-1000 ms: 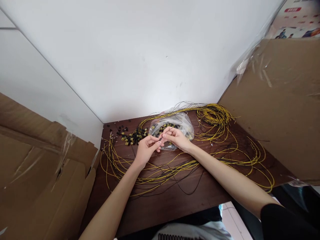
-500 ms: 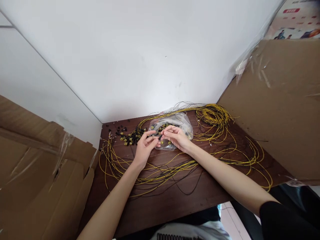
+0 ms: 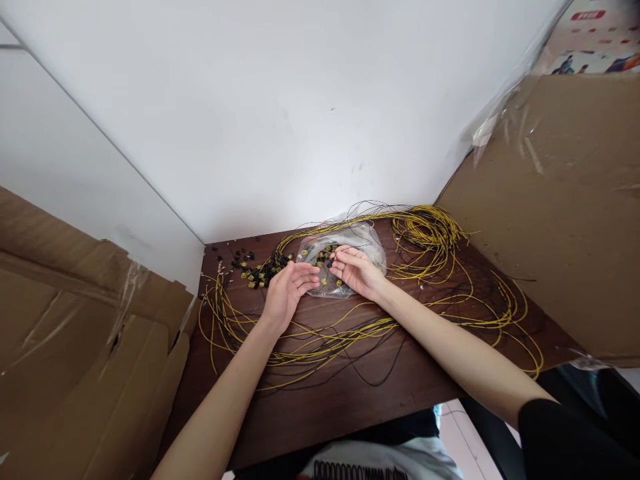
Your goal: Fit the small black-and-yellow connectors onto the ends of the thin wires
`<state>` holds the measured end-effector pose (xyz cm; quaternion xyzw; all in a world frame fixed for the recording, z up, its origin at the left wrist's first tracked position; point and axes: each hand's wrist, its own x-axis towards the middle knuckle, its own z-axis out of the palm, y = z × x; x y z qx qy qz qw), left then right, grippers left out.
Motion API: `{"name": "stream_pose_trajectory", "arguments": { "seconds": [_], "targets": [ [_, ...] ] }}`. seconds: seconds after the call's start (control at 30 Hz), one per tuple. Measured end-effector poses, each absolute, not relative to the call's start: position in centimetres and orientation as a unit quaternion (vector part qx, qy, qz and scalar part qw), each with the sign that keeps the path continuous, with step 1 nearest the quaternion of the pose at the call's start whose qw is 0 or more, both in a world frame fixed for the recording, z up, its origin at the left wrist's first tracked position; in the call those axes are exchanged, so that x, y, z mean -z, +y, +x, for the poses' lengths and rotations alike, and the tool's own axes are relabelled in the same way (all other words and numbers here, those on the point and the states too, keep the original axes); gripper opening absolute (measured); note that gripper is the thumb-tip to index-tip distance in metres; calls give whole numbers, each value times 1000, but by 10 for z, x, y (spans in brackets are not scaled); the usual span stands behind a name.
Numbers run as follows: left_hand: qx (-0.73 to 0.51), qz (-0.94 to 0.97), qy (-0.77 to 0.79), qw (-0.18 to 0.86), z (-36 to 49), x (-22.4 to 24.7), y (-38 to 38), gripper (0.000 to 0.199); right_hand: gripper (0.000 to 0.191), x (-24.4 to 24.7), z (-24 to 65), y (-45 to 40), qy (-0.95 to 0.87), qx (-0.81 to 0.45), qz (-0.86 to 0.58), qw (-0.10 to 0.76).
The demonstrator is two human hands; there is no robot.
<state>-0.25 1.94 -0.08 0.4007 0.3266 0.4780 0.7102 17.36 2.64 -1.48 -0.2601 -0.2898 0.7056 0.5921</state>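
My right hand pinches a small black piece between thumb and fingertips, over the clear plastic bag. Inside the bag lie several small yellow and black parts. To its left, my left hand has its fingers apart and holds nothing. A pile of black and yellow connectors lies beyond my left hand. Yellow and black wires run across the table under both forearms. A coiled bundle of the same wires rests right of the bag.
The brown table meets a white wall at the back. Cardboard stands along the left side, and a large cardboard box with loose plastic film is on the right. Small black bits are scattered at the back left.
My left hand has let go and moved slightly left, its fingers now spread. My right hand has drawn a little to the right with the black piece.
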Motion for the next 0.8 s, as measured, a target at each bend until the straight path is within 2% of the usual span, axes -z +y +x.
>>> {"name": "stream_pose_trajectory", "arguments": {
  "seconds": [0.17,0.5,0.8],
  "targets": [
    [-462,401,345,712,-2,0,20,38,20,15,176,28,-248,-722,-246,597],
    [-406,486,351,690,1,1,14,32,17,13,168,21,-397,-670,-288,557],
    [-369,577,356,636,1,-4,13,23,21,14,166,20,-433,-659,-287,543]
  ]
}}
